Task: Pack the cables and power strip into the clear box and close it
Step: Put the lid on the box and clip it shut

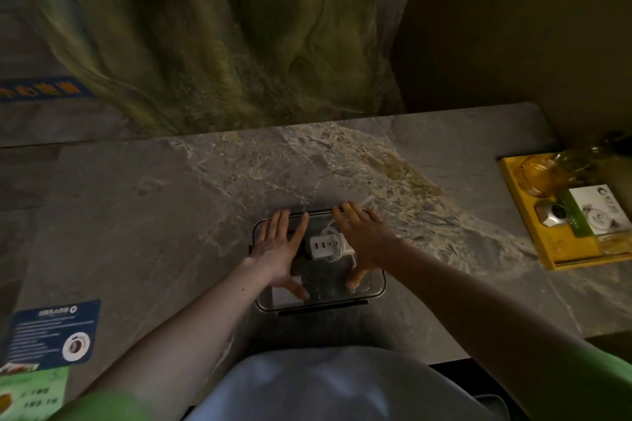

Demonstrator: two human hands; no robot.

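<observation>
Both hands lie flat on the lid of the clear box (377,288), fingers straight and spread. The left hand (280,246) covers its left part and the right hand (364,243) its right. Between them, through the lid, shows a white power strip (325,244) with a white cable (329,227) looped round it. The box sits on a grey stone table (154,215). Well off beyond the right hand stands a yellow tray (523,215), and nearer than the left hand lies a blue card (51,331).

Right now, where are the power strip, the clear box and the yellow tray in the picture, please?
power strip (325,244): head view, on its white top face.
clear box (374,285): head view, on its near right corner.
yellow tray (552,243): head view, on a bare part near its front edge.
</observation>
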